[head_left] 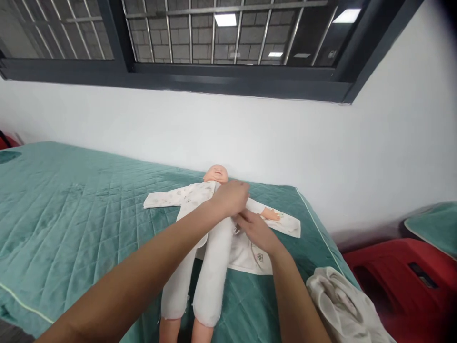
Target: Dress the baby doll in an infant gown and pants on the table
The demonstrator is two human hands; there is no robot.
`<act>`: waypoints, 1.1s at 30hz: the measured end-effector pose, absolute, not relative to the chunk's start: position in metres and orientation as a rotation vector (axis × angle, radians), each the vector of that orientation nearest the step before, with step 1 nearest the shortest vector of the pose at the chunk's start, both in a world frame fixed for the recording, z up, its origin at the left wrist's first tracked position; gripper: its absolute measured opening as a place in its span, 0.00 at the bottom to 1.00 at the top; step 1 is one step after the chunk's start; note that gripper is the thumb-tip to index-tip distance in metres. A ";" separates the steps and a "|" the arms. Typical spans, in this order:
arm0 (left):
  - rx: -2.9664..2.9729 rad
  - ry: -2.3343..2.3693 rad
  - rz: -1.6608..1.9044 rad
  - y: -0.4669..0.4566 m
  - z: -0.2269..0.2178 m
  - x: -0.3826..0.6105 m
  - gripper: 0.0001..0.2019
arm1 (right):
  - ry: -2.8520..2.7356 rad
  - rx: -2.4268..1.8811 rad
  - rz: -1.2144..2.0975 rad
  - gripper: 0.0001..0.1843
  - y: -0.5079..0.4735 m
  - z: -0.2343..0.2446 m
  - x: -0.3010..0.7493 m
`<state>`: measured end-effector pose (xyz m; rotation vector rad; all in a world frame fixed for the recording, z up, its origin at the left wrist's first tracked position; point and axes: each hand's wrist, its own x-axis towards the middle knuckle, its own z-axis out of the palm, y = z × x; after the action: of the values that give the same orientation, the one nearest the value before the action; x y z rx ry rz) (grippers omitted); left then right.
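Note:
A baby doll (216,173) lies on its back, head toward the wall, its body wrapped in white padding. One side of a white printed baby shirt (200,191) covers its chest and the arm at image left. The other half is spread flat beneath the doll's second arm (270,213), which rests bare on the sleeve. My left hand (231,196) is curled over the doll's shoulder and upper arm; what its fingers hold is hidden. Just below, my right hand (256,230) pinches the shirt's cloth near the doll's side, close to a thin tie.
A green quilted bedspread (89,200) lies under the doll, against a white wall (178,126) with a barred window (214,43) above. Crumpled white cloth (339,305) sits at the bed's right edge, beside a red plastic chair (400,271).

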<state>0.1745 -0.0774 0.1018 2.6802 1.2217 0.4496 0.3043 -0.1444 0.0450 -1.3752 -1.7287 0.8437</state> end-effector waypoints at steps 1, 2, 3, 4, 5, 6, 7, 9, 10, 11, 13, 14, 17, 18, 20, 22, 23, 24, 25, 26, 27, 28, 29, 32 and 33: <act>2.689 1.161 0.363 -0.075 0.101 0.187 0.14 | -1.711 -1.420 0.816 0.15 -0.146 0.050 0.315; 2.690 1.110 0.284 -0.073 0.099 0.200 0.13 | -1.676 -1.487 0.768 0.15 -0.147 0.053 0.327; 2.692 1.066 0.218 -0.070 0.097 0.213 0.12 | -1.641 -1.570 0.715 0.15 -0.148 0.055 0.339; 2.695 1.023 0.155 -0.066 0.094 0.224 0.11 | -1.611 -1.659 0.671 0.15 -0.148 0.055 0.351; 2.699 0.985 0.094 -0.063 0.091 0.235 0.10 | -1.592 -1.753 0.641 0.15 -0.148 0.053 0.361; 2.706 0.949 0.030 -0.060 0.088 0.243 0.10 | -1.587 -1.836 0.625 0.15 -0.148 0.050 0.368; 2.717 0.920 -0.030 -0.057 0.084 0.250 0.10 | -1.590 -1.899 0.620 0.15 -0.147 0.045 0.371; 2.750 0.882 -0.114 -0.053 0.077 0.259 0.11 | -1.598 -1.955 0.621 0.15 -0.145 0.035 0.370; 2.769 0.872 -0.133 -0.052 0.074 0.261 0.13 | -1.596 -1.955 0.616 0.13 -0.143 0.030 0.365; 2.787 0.866 -0.138 -0.050 0.071 0.262 0.15 | -1.593 -1.956 0.607 0.11 -0.142 0.025 0.359; 2.815 0.858 -0.123 -0.047 0.069 0.262 0.17 | -1.561 -2.012 0.576 0.10 -0.139 0.019 0.346; 2.823 0.860 -0.111 -0.046 0.069 0.261 0.18 | -1.537 -2.076 0.552 0.13 -0.138 0.018 0.340; 2.842 0.901 -0.026 -0.040 0.073 0.255 0.19 | -1.490 -2.290 0.441 0.17 -0.137 0.019 0.329; 2.850 0.914 0.014 -0.038 0.075 0.252 0.19 | -1.493 -2.320 0.402 0.15 -0.137 0.020 0.328; 2.869 0.918 0.091 -0.034 0.078 0.247 0.18 | -1.498 -2.315 0.344 0.12 -0.137 0.021 0.329; 2.897 0.888 0.116 -0.032 0.081 0.241 0.16 | -1.449 -2.270 0.311 0.10 -0.135 0.020 0.335; 2.912 0.871 0.111 -0.032 0.081 0.239 0.15 | -1.394 -2.229 0.305 0.10 -0.134 0.019 0.339; 2.929 0.857 0.099 -0.031 0.081 0.238 0.14 | -1.333 -2.172 0.309 0.09 -0.132 0.018 0.343; 2.944 0.847 0.085 -0.031 0.081 0.236 0.12 | -1.277 -2.109 0.326 0.09 -0.131 0.017 0.348; 2.957 0.844 0.072 -0.031 0.080 0.236 0.11 | -1.232 -2.044 0.352 0.09 -0.129 0.015 0.353; 2.969 0.847 0.063 -0.032 0.080 0.235 0.10 | -1.202 -1.985 0.385 0.10 -0.128 0.014 0.357; 2.980 0.855 0.055 -0.033 0.079 0.235 0.10 | -1.188 -1.934 0.421 0.11 -0.127 0.014 0.361; 2.988 0.864 0.045 -0.034 0.078 0.235 0.09 | -1.185 -1.896 0.451 0.12 -0.126 0.013 0.364; 2.999 0.874 0.015 -0.037 0.076 0.234 0.10 | -1.188 -1.760 0.543 0.18 -0.128 0.013 0.370; 3.001 0.871 0.009 -0.037 0.076 0.234 0.10 | -1.190 -1.695 0.600 0.19 -0.129 0.013 0.370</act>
<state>0.2340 -0.0374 0.0759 3.0005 0.8714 0.0093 0.3703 -0.1291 0.0128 -1.6950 -1.1900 0.5999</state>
